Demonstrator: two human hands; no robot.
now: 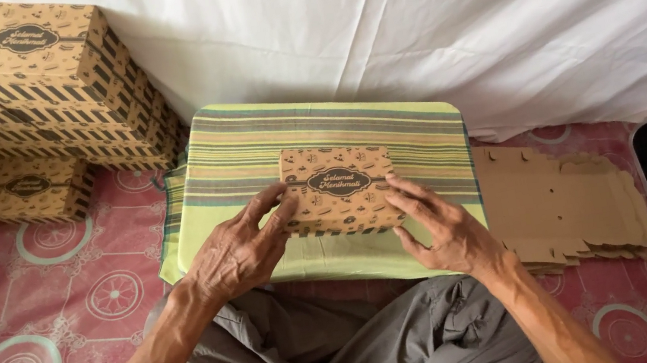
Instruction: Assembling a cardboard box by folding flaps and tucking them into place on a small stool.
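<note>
Head view: left hand (235, 253) and right hand (441, 227) grip printed brown box (340, 189) at both ends over striped green tray (239, 147); flat cardboard blanks (564, 202) right, apparently stacked.

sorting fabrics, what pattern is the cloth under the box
Green cloth with horizontal multicolour stripes, under the brown box; head view.

Bare forearms without sleeves, watch or rings; the left hand (235, 253) and right hand (441, 227) are ungloved. Grey trousers (352, 352) with creased fabric.
</note>
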